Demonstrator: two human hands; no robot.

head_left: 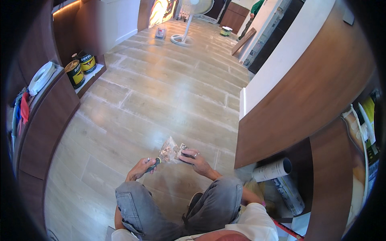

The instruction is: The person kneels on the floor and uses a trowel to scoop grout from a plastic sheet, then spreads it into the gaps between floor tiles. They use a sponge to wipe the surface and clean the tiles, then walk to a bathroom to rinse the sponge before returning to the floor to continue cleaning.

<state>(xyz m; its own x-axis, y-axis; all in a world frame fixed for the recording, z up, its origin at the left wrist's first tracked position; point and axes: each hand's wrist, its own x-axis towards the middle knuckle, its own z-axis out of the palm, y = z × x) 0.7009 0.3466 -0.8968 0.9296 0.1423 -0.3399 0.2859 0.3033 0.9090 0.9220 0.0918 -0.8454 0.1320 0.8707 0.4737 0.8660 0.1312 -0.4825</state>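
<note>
I sit with bent knees in grey trousers above the wood-look floor. My left hand (141,167) is closed around the dark green handle of a putty knife (169,149), whose broad triangular blade is smeared with pale and brownish residue. Close to that blade, my right hand (196,160) grips a small dark tool (186,156); a smeared edge shows beyond the fingers, but its exact kind is partly hidden. The two tools meet or overlap in front of my knees, and I cannot tell whether they touch.
Paint cans (74,74) and a white tape roll (42,78) stand on the left cabinetry. Cardboard-like tubes (272,170) lie in the right-hand cabinet. A white fan (185,39), a clear container (160,33) and a bucket (226,31) stand farther off, near a person in green (256,9).
</note>
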